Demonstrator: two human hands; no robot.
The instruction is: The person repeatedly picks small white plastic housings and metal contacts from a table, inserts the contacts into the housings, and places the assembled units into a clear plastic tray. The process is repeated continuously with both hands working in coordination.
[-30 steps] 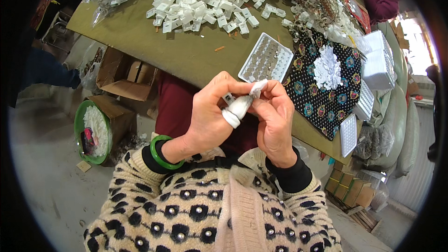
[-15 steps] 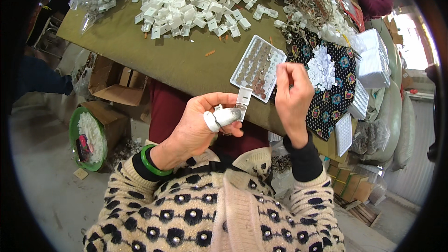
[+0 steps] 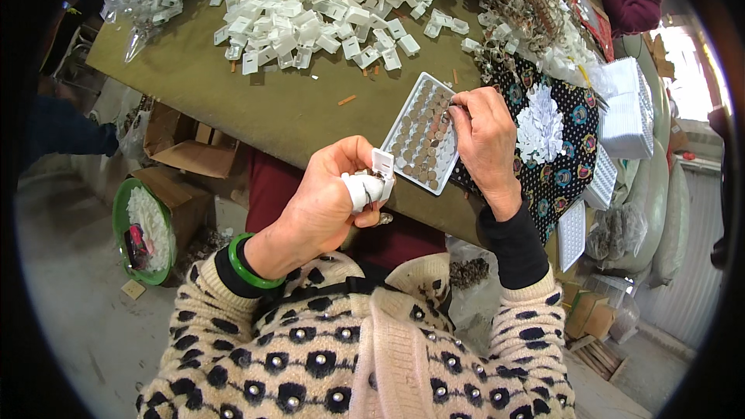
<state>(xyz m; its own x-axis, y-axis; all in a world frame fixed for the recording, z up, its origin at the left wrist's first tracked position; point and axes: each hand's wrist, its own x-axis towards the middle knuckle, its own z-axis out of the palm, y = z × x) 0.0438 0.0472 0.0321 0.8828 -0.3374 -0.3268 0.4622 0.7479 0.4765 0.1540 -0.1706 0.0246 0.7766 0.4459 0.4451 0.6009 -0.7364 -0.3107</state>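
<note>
My left hand (image 3: pixel 314 198) is closed on a small white hinged plastic case (image 3: pixel 382 161), its lid standing up. White wrapping covers the thumb, which presses at the case; the inside is mostly hidden. To the right, my right hand (image 3: pixel 487 136) has thumb and forefinger pinched together over the upper right side of a white tray (image 3: pixel 397 130). Anything between those fingertips is too small to make out. Rows of small round metallic pieces (image 3: pixel 423 128) sit in the tray's hollows, which lies tilted near the table's front edge.
A large heap of white plastic cases (image 3: pixel 334 8) covers the back of the green table (image 3: pixel 186 77). White flat pieces (image 3: pixel 541 128) lie on a dark patterned cloth (image 3: pixel 570 109) at right, beside stacked white trays (image 3: pixel 625 101). Lower left are a cardboard box (image 3: pixel 194 151) and a green basin (image 3: pixel 120 213).
My right hand has come over the tray, its fingertips now down among the round pieces. My left hand has drawn slightly left with the case, turning it.
</note>
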